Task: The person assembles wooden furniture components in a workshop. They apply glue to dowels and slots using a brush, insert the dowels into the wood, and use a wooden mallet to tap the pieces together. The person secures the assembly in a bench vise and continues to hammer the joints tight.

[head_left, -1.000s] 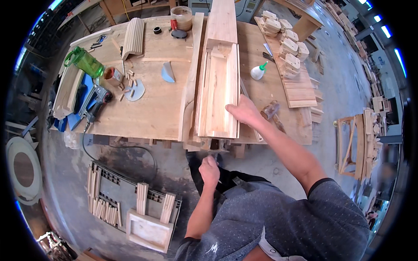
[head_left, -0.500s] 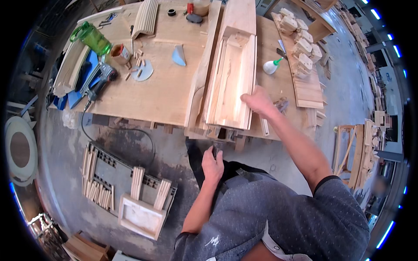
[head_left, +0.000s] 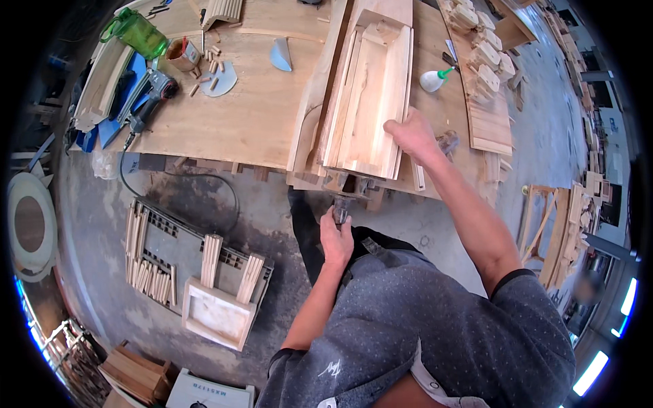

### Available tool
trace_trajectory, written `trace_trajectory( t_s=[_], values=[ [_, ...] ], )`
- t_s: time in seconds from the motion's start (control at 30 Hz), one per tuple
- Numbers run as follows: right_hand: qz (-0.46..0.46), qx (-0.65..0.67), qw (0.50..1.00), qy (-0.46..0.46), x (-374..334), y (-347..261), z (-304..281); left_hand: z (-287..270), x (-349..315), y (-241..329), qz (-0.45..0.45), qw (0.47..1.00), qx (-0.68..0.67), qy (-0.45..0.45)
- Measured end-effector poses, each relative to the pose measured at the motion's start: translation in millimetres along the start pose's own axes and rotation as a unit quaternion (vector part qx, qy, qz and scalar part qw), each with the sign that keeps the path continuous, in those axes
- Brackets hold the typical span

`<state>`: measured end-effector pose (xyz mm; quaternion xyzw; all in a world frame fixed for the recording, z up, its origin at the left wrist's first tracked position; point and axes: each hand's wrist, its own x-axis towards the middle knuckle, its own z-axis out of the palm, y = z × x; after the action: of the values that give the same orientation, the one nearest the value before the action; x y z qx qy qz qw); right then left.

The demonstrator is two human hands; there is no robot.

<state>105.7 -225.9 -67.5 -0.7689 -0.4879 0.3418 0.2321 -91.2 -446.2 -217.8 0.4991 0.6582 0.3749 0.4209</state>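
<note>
A long, open-topped box of pale wood lies lengthwise on the workbench, its near end at the front edge. My right hand is closed over the box's right wall near that end, thumb inside. Below the bench edge, my left hand has its fingers wrapped round the dark handle of a metal bench vise. The vise sits under the near end of the box. Whether its jaws touch the box is hidden. A long wooden board with a curved cutout runs along the box's left side.
A white glue bottle with green tip stands right of the box, near a board of shaped wooden blocks. On the left are a power drill, dowels and a green jug. A pallet with wood strips lies on the floor.
The view has shifted, so the bench sits higher in the picture. My right hand stays on the box wall, and my left hand stays at the vise handle, its wrist slightly turned.
</note>
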Motion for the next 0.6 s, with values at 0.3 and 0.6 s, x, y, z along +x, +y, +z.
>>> trace_trajectory(
  t_s=[0.3,0.6],
  values=[
    [0.017,0.030,0.999,-0.020,-2.2,-12.6,-2.1,-6.3,10.4,-1.2,-0.362,0.831,-0.413,-0.087],
    [0.023,-0.016,1.000,-0.007,-0.4,-12.6,0.4,-16.1,24.7,-8.0,-0.356,0.812,-0.449,-0.109]
  ],
)
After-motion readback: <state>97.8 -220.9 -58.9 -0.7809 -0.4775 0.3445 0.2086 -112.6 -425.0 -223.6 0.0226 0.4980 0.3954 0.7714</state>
